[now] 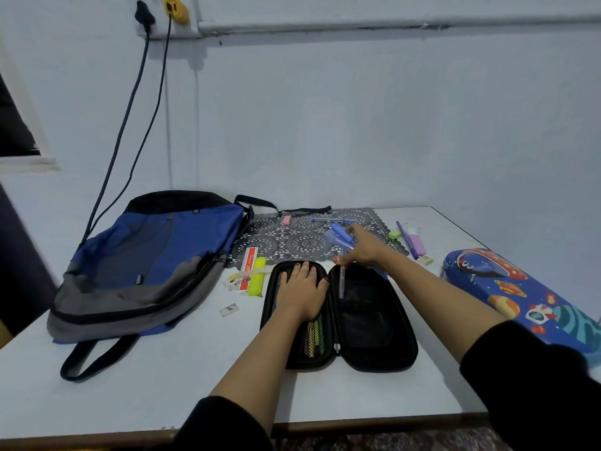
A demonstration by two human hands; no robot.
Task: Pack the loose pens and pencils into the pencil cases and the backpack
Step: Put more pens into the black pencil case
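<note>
head view: left hand (pixel 300 289) lies flat, fingers straight, palm down on the left half of the open black pencil case (pixel 374 320), which sits at the middle of the white worktop (pixel 162 385). coloured pencils (pixel 313 336) show under the mesh of that left half, just below the wrist. right hand (pixel 361 247) is above the far edge of the case's right half, fingers curled round a bunch of blue pens (pixel 340 237); motion blur, so the count is unclear, maybe three or four. one clear pen (pixel 341 281) hangs down from that hand, tip over the right half near the hinge.

blue and grey backpack (pixel 146 268) lies flat on the worktop well left of the case, straps trailing off the near side. space-print pencil case (pixel 520 294) sits at the right edge, closed. a grey lace mat (pixel 305 239) lies behind the black case; on it a pink eraser (pixel 287 219) and a loose blue pen (pixel 331 219) near the wall. between backpack and black case: yellow highlighter (pixel 257 276), a red and white ruler (pixel 247 268) touching it, and a small scrap (pixel 229 310) nearer the front. right of the mat: green eraser (pixel 395 234), purple pen (pixel 406 242), lilac highlighter (pixel 416 244), white eraser (pixel 426 260). two cables (pixel 130 125) run down the wall behind the backpack.
</note>
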